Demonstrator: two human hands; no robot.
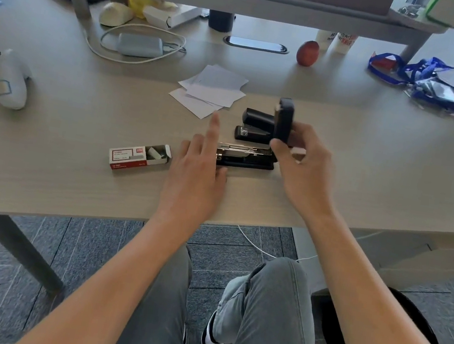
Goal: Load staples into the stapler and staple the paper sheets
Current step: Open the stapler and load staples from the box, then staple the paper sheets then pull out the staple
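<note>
Item: stapler, black, lying on the surface near front edge, lid swung up approx. vertical, metal staple channel exposed and facing up. R hand: fingers closed on the raised lid, holding it open. L hand: resting on surface just beside the channel's front end, fingers spread loose w/ index raised, holding nothing. Staple box: red/white, flap open, just L of L hand, staples visible inside. Second stapler: black, closed, right behind the open one. Paper sheets: loose fanned pile further back, not squared. Stage (judged): channel open, staple strip not yet fetched; can't tell if channel already holds any. Risks: (1) lid likely spring-loaded, so R grip slipping could snap it down onto L fingers beside the channel; (2) strip may break or scatter if pinched hard out of the box, or jam if seated legs-up; (3) box light, could slide when reached into one-handed; (4) fanned sheets would staple misaligned unless squared first; (5) two near-identical staplers close together, so wrong one could get picked up.
</note>
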